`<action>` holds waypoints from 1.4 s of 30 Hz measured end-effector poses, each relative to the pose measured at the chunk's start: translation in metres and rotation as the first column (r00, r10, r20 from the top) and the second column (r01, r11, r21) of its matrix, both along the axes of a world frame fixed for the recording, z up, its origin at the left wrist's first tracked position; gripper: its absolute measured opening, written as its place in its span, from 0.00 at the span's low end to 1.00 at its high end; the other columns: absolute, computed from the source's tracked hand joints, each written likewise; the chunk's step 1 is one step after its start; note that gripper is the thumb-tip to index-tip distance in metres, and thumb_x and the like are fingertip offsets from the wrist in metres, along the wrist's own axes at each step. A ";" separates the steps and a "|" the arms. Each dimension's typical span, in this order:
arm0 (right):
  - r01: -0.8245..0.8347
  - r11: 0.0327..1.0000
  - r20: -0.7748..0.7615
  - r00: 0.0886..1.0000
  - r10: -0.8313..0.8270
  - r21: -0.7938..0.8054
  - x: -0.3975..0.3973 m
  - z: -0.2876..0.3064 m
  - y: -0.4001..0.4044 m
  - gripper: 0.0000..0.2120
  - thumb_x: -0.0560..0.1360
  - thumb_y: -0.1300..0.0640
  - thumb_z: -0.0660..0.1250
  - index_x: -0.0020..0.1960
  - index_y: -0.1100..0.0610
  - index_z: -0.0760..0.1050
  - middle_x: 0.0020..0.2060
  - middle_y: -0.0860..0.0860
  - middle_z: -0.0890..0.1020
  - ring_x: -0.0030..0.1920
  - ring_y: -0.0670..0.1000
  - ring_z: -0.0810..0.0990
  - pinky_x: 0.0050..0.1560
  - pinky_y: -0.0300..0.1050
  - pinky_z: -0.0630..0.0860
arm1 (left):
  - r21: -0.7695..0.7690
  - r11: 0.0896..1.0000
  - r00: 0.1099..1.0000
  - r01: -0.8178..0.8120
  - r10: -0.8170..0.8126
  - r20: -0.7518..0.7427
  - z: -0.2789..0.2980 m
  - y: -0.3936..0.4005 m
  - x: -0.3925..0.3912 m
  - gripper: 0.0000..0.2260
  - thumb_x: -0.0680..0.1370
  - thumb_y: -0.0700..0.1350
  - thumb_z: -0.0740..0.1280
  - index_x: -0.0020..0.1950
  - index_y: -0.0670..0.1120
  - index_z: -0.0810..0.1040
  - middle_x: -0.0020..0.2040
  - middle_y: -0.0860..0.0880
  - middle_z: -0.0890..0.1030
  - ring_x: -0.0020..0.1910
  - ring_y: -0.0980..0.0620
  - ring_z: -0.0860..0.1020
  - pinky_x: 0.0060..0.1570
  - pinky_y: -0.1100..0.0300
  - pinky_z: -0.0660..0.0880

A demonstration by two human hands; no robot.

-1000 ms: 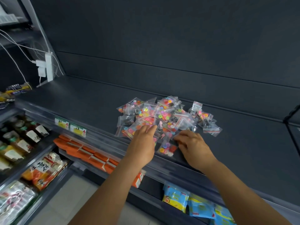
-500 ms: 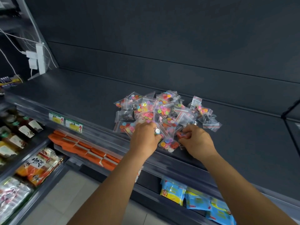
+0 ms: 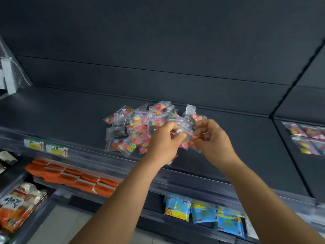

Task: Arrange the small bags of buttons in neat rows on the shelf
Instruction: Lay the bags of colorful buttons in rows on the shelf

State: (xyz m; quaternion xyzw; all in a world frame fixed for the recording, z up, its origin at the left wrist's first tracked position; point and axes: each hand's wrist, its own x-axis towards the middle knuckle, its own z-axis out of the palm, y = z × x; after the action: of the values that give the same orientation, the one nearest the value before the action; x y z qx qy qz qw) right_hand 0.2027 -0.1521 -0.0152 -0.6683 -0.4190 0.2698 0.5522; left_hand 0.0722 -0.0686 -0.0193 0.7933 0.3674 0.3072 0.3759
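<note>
A loose pile of small clear zip bags of coloured buttons (image 3: 140, 124) lies on the dark shelf (image 3: 61, 110). My left hand (image 3: 163, 143) and my right hand (image 3: 213, 140) are raised just above the pile's front right part. Both pinch clear button bags (image 3: 187, 138) stretched between them, the left at one end, the right at the other. Further button bags (image 3: 306, 138) lie flat in rows on the neighbouring shelf section at the far right.
A clear price rail with two yellow labels (image 3: 46, 147) runs along the shelf's front edge. Below lie orange packets (image 3: 70, 178), blue and yellow packets (image 3: 204, 212) and snack bags (image 3: 19, 205). A white power strip (image 3: 7, 76) hangs at the left wall.
Both hands have closed on bags at the pile's front and lifted them off the shelf. The camera view has swung to the right.
</note>
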 end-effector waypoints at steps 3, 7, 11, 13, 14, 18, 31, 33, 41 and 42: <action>-0.034 0.999 -0.017 0.999 0.034 0.025 0.016 0.009 -0.020 0.24 0.67 0.73 0.69 0.49 0.46 0.72 0.44 0.54 0.78 0.38 0.49 0.77 0.37 0.37 0.79 | -0.053 0.993 0.994 0.106 -0.106 0.012 0.003 -0.009 0.026 0.02 0.76 0.46 0.67 0.46 0.48 0.78 0.40 0.52 0.81 0.40 0.52 0.78 0.43 0.53 0.76; 0.049 0.998 -0.039 0.998 -0.047 0.042 0.048 0.015 -0.050 0.28 0.68 0.73 0.68 0.57 0.45 0.70 0.48 0.52 0.78 0.40 0.45 0.79 0.37 0.41 0.80 | -0.168 0.957 0.971 0.238 -0.232 0.060 0.008 -0.029 0.061 0.01 0.76 0.43 0.67 0.46 0.47 0.78 0.43 0.48 0.83 0.43 0.47 0.81 0.48 0.45 0.78; 0.249 0.967 -0.006 0.969 -0.249 0.046 0.086 0.017 -0.080 0.27 0.71 0.64 0.71 0.64 0.47 0.67 0.49 0.46 0.79 0.44 0.49 0.82 0.43 0.45 0.80 | -0.256 0.925 0.958 0.281 -0.253 0.138 0.013 -0.058 0.104 0.03 0.75 0.42 0.69 0.47 0.46 0.77 0.44 0.46 0.84 0.45 0.45 0.82 0.50 0.46 0.78; 0.324 0.944 -0.041 0.946 -0.322 0.060 0.107 0.016 -0.096 0.26 0.71 0.62 0.71 0.64 0.48 0.66 0.47 0.44 0.80 0.43 0.44 0.83 0.42 0.40 0.78 | -0.303 0.911 0.956 0.280 -0.234 0.179 0.015 -0.076 0.128 0.06 0.75 0.42 0.69 0.51 0.44 0.78 0.45 0.46 0.84 0.44 0.46 0.82 0.50 0.50 0.79; 0.348 0.936 -0.054 0.937 -0.346 0.048 0.119 0.016 -0.105 0.26 0.71 0.60 0.72 0.64 0.48 0.66 0.46 0.43 0.81 0.43 0.41 0.82 0.42 0.37 0.76 | -0.321 0.906 0.955 0.276 -0.221 0.196 0.016 -0.085 0.141 0.06 0.75 0.42 0.69 0.51 0.44 0.79 0.44 0.46 0.84 0.44 0.45 0.82 0.50 0.50 0.79; 0.343 0.936 -0.180 0.918 -0.353 -0.084 0.169 0.012 -0.141 0.21 0.70 0.57 0.73 0.59 0.52 0.69 0.43 0.47 0.84 0.46 0.46 0.82 0.47 0.39 0.75 | -0.361 0.902 0.958 0.235 -0.151 0.244 0.019 -0.123 0.194 0.03 0.74 0.41 0.69 0.46 0.44 0.82 0.40 0.46 0.84 0.41 0.48 0.83 0.48 0.50 0.80; 0.368 0.916 -0.160 0.906 -0.391 -0.157 0.336 -0.006 -0.246 0.06 0.75 0.62 0.65 0.47 0.53 0.78 0.39 0.54 0.84 0.42 0.57 0.84 0.52 0.55 0.80 | -0.353 0.930 0.994 0.101 -0.081 0.071 -0.006 -0.232 0.353 0.13 0.78 0.46 0.62 0.36 0.40 0.71 0.24 0.57 0.65 0.25 0.58 0.62 0.25 0.66 0.60; 0.403 0.901 -0.094 0.903 -0.420 -0.160 0.355 -0.008 -0.255 0.07 0.74 0.61 0.66 0.51 0.53 0.76 0.39 0.53 0.85 0.40 0.54 0.85 0.51 0.56 0.80 | -0.278 0.958 0.997 0.070 -0.063 0.032 -0.008 -0.238 0.370 0.11 0.77 0.47 0.64 0.36 0.45 0.74 0.26 0.57 0.72 0.27 0.58 0.69 0.27 0.66 0.66; 0.503 0.828 0.204 0.862 -0.463 -0.249 0.398 -0.030 -0.267 0.11 0.73 0.60 0.66 0.54 0.51 0.69 0.30 0.43 0.82 0.31 0.37 0.79 0.26 0.30 0.68 | -0.047 0.998 0.979 0.043 -0.051 -0.199 -0.019 -0.252 0.423 0.11 0.78 0.45 0.66 0.56 0.50 0.66 0.35 0.51 0.80 0.32 0.55 0.77 0.27 0.62 0.70; 0.505 0.821 0.232 0.861 -0.453 -0.267 0.398 -0.033 -0.266 0.12 0.74 0.59 0.66 0.55 0.51 0.69 0.30 0.42 0.81 0.32 0.37 0.78 0.28 0.31 0.68 | 0.002 0.999 0.971 0.046 -0.044 -0.234 -0.021 -0.252 0.426 0.12 0.78 0.45 0.66 0.56 0.49 0.65 0.35 0.50 0.79 0.32 0.53 0.77 0.28 0.59 0.71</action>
State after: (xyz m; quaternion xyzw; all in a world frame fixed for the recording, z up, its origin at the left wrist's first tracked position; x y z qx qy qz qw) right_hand 0.6010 -0.4178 -0.0480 -0.8515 -0.2305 0.1320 0.4521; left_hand 0.4982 -0.3210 -0.0404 0.8334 0.3900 0.2042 0.3340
